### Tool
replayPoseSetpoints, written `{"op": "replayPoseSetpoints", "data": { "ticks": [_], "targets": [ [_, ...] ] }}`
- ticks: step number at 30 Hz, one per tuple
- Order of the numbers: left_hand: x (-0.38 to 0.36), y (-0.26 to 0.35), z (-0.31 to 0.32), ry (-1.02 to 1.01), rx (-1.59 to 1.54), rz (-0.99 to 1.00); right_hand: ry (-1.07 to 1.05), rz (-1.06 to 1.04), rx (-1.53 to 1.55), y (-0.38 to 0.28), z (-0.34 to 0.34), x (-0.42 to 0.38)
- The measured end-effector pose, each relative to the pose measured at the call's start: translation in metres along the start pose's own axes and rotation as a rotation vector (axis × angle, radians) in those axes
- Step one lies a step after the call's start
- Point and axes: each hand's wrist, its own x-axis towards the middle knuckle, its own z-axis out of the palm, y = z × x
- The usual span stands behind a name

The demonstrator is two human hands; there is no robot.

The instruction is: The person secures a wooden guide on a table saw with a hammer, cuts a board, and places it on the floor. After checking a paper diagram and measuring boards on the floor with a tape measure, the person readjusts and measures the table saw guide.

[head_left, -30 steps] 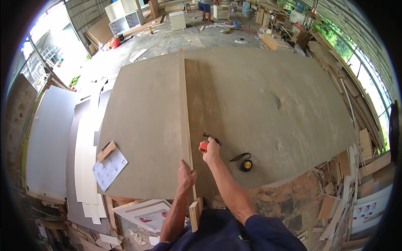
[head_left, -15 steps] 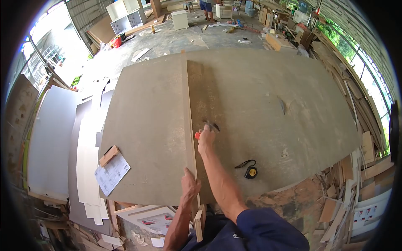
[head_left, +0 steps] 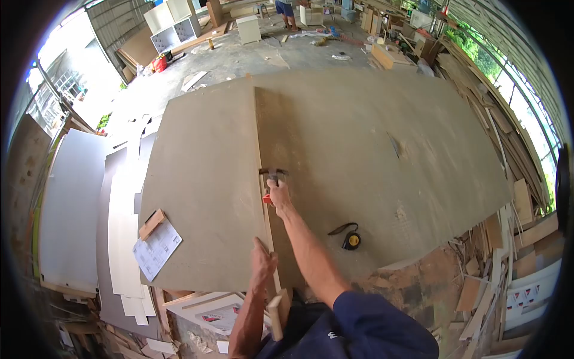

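Note:
My right hand point(head_left: 279, 195) is closed round the handle of a claw hammer point(head_left: 274, 173); a red part of the handle shows beside the fist. The hammer head is over the long wooden strip point(head_left: 258, 137) that runs away from me across a large brownish panel point(head_left: 359, 137). Closer to my body, my left hand point(head_left: 262, 264) grips this strip near its front end, with some fingers hidden. A short wood piece point(head_left: 275, 314) sticks out at that end. To the right of my right forearm lies a black and yellow tape measure point(head_left: 353, 240) with a strap.
On the panel's left side, a wood block point(head_left: 152, 225) rests on a printed drawing sheet point(head_left: 158, 251). White boards point(head_left: 72, 203) lean at the left. Wood offcuts point(head_left: 478, 287) are heaped at the right. Far back, a person point(head_left: 287, 12) stands near white cabinets point(head_left: 248, 29).
My right hand has swung the hammer left, from over the panel to the strip. My left hand stays on the strip, whose near end has shifted slightly left. The whole view has also shifted a little.

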Motion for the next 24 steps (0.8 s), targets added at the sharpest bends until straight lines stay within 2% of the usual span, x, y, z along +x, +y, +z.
{"op": "replayPoseSetpoints", "data": {
  "ticks": [3, 4, 5, 6, 9, 11, 14, 17, 19, 20, 21, 23, 24],
  "targets": [
    [0.004, -0.009, -0.006, 0.058, -0.077, 0.057, -0.073, 0.036, 0.059, -0.009, -0.032, -0.003],
    [0.003, -0.010, -0.004, 0.065, -0.084, 0.093, 0.039, 0.056, 0.091, -0.023, -0.032, -0.025],
    [0.002, -0.006, -0.003, 0.051, -0.083, 0.080, 0.046, 0.073, 0.087, -0.027, -0.037, -0.047],
    [0.004, 0.002, -0.005, 0.047, -0.104, 0.033, 0.144, 0.133, 0.159, -0.027, -0.042, -0.070],
    [0.006, -0.004, -0.001, 0.052, -0.150, -0.013, 0.375, 0.218, 0.275, 0.012, -0.055, -0.141],
    [0.006, -0.007, 0.002, 0.060, -0.176, -0.010, 0.248, 0.301, 0.218, 0.034, -0.078, -0.199],
    [0.005, -0.007, 0.001, 0.099, -0.206, 0.015, 0.243, 0.413, 0.172, 0.046, -0.087, -0.261],
    [0.005, -0.007, 0.001, 0.102, -0.221, 0.044, 0.346, 0.437, 0.208, 0.052, -0.088, -0.284],
    [0.004, -0.009, 0.001, 0.111, -0.238, 0.055, 0.514, 0.446, 0.204, 0.050, -0.086, -0.285],
    [0.005, -0.008, 0.001, 0.105, -0.237, 0.062, 0.520, 0.442, 0.208, 0.047, -0.083, -0.283],
    [0.004, -0.008, 0.001, 0.109, -0.243, 0.054, 0.426, 0.435, -0.043, 0.045, -0.077, -0.282],
    [0.006, -0.013, 0.005, 0.105, -0.248, 0.052, 0.336, 0.423, -0.289, 0.052, -0.069, -0.274],
    [0.010, -0.020, 0.013, 0.199, -0.250, 0.085, 0.228, 0.382, -0.197, 0.067, -0.068, -0.265]
  ]
}}
